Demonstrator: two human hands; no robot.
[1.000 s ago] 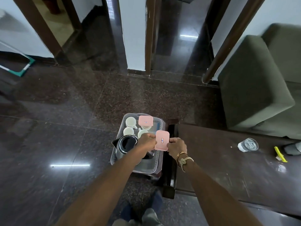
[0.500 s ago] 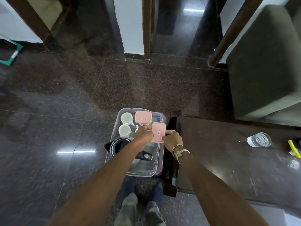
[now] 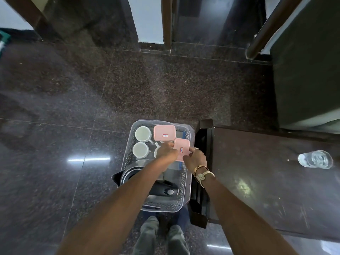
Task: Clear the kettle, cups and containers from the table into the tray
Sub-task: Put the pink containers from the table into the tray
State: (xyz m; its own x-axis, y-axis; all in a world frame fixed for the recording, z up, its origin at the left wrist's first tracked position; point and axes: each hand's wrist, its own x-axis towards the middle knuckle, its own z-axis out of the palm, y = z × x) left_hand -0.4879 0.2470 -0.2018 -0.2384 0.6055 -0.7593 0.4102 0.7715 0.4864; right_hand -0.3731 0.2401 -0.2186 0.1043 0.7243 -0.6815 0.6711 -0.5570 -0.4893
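- Left hand [image 3: 166, 151] and right hand [image 3: 196, 160] both grip pink container [image 3: 182, 149] over tray [image 3: 165, 206], frame center.
- Second container [image 3: 164, 132], cups [image 3: 143, 134] and kettle [image 3: 128, 174] sit in tray.
- Glass [image 3: 315, 159] on table [image 3: 266, 181], right.
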